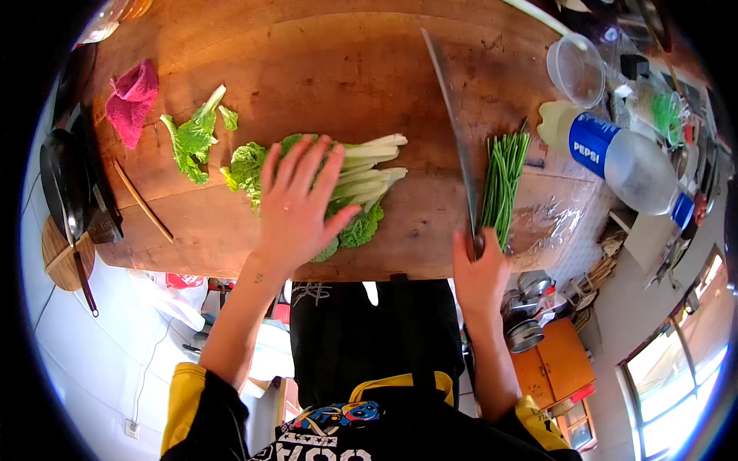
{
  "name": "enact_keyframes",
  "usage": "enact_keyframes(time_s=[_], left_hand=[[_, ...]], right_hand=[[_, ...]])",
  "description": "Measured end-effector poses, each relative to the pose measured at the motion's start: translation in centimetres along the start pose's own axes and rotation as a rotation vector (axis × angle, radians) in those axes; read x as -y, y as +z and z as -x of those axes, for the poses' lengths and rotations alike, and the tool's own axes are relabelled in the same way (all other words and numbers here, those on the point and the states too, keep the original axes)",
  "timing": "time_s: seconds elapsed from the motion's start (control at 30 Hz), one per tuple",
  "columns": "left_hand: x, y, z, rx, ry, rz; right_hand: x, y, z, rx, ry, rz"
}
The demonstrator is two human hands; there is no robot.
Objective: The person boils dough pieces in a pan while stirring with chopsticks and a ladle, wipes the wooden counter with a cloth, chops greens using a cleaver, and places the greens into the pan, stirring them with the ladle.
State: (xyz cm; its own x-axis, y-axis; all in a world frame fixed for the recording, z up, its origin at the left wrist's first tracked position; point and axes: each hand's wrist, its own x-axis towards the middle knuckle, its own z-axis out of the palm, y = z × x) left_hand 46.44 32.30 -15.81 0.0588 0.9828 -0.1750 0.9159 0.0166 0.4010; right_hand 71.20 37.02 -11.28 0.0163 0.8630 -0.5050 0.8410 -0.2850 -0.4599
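Observation:
A bunch of leafy greens (357, 184) lies on the wooden table (307, 69), its pale stems pointing right. My left hand (300, 200) rests on the leaves with its fingers apart. In my right hand (480, 273) is the handle of a long knife (457, 134), whose blade points away from me over the table. Just right of the blade lies a bundle of thin green stalks (503, 184), close to my right hand. Loose leaf pieces (194, 138) lie to the left of the bunch.
A pink cloth (132, 100) and a thin brown stick (144, 201) are at the left. A Pepsi bottle (638, 173) lies on the right near a clear plastic tub (576, 69). A black pan (65, 177) hangs beyond the table's left edge.

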Motion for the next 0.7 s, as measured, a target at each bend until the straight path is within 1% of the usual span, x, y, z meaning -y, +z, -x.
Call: enact_keyframes(time_s=[0.03,0.07,0.13,0.17,0.2,0.23,0.3,0.37,0.4,0.43,0.5,0.53,0.57,0.63,0.67,0.7], left_hand=[[0.2,0.0,0.2,-0.06,-0.047,-0.058],[0.5,0.4,0.3,-0.088,-0.082,-0.054],[0.4,0.5,0.1,-0.044,-0.048,-0.067],[0.4,0.5,-0.2,-0.006,-0.02,-0.079],[0.3,0.5,-0.4,-0.054,0.029,-0.115],[0.7,0.7,-0.5,-0.051,0.033,-0.109],[1.8,1.4,-1.0,-0.084,0.087,-0.122],[1.6,1.8,-1.4,-0.119,0.107,-0.104],[1.5,2.0,-1.4,-0.144,0.122,-0.09],[1.3,2.2,-1.5,-0.147,0.117,-0.095],[0.7,2.9,-1.5,-0.237,0.119,-0.047],[0.5,2.9,-1.1,-0.128,0.031,-0.022],[0.5,2.6,-0.6,-0.136,0.028,-0.024],[0.1,1.4,0.1,-0.142,-0.015,-0.068],[0.0,1.4,0.6,-0.15,-0.019,-0.065],[-0.1,1.8,1.2,-0.103,-0.055,-0.061]], right_hand=[[-0.2,0.6,-0.5,-0.084,-0.105,0.02],[-0.2,1.0,-0.8,-0.086,-0.099,0.018],[0.0,1.4,-1.0,-0.007,-0.068,-0.085],[0.1,0.9,-0.9,-0.011,-0.067,-0.088],[0.0,-0.1,-0.6,0.075,-0.031,-0.059],[0.1,-0.9,-0.1,0.163,0.006,-0.026],[0.3,-0.9,1.0,0.165,0.027,-0.009],[0.1,-0.3,1.8,0.275,0.063,-0.079],[1.2,-0.3,2.3,0.326,0.114,-0.023],[1.3,0.3,2.6,0.329,0.107,-0.023],[1.1,1.2,3.3,0.319,-0.009,-0.131],[1.3,1.1,3.4,0.345,0.014,-0.131],[1.3,0.9,3.3,0.343,0.005,-0.129],[0.7,0.1,2.9,0.361,0.072,-0.075],[0.4,-0.2,2.7,0.359,0.066,-0.068],[-0.1,-0.4,2.3,0.383,0.111,-0.093]])
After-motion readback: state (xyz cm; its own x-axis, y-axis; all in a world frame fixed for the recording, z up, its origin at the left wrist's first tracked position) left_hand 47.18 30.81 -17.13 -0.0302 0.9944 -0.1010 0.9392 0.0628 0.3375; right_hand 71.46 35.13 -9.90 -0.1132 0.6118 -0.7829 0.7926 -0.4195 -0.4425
